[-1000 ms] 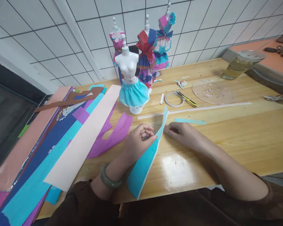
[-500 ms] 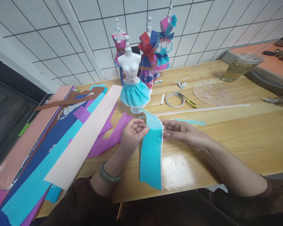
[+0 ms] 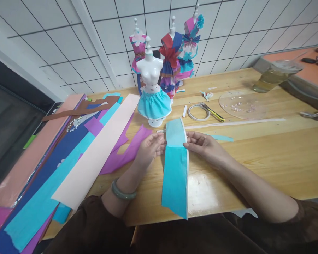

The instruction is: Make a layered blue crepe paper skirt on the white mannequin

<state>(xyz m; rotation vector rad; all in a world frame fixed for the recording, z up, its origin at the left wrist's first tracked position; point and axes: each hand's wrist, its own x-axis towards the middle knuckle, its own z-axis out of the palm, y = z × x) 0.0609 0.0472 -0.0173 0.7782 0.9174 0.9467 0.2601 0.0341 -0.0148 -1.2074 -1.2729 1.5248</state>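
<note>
A turquoise crepe paper strip (image 3: pixel 175 176) with a white right edge is held up above the table, its paler upper part bent at a crease. My right hand (image 3: pixel 204 144) pinches its right edge at that crease, thumb in front and fingers behind. On the left edge, my left hand (image 3: pixel 151 146) is closed with its fingertips against the paper, partly hidden. Just beyond stands a white mannequin (image 3: pixel 150 70) wearing a gathered turquoise skirt (image 3: pixel 154 104) with a white hem.
Crepe paper sheets (image 3: pixel 95 151) in several colours spread over the left side. Dressed mannequins (image 3: pixel 172 60) stand by the tiled wall. Right of centre lie a tape roll (image 3: pixel 189 114), a yellow cutter (image 3: pixel 214 113), a clear disc with beads (image 3: pixel 241 106) and a tilted-looking cup (image 3: pixel 272 79).
The strip has swung right and its top has straightened up. My right thumb has come onto its front, while my left thumb has drawn back to the left edge. The view has shifted slightly.
</note>
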